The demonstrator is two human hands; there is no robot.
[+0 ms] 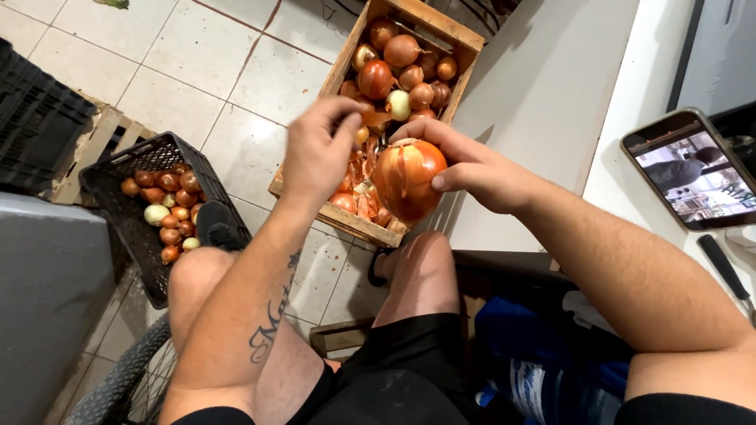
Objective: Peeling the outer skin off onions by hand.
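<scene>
My right hand (465,161) grips a large orange onion (405,185) with loose, split outer skin, held above my knees. Just to its left, my left hand (319,149) pinches a thin strip of onion skin (376,118) between thumb and fingers. Both hands hover over the near end of a wooden crate (465,43) that holds several brown onions and a heap of peeled skins.
A black plastic crate (134,169) with several small onions sits on the tiled floor at left. A phone (689,169) with a lit screen and a dark-handled tool (724,267) lie on the white counter at right. A wooden pallet (98,142) lies further left.
</scene>
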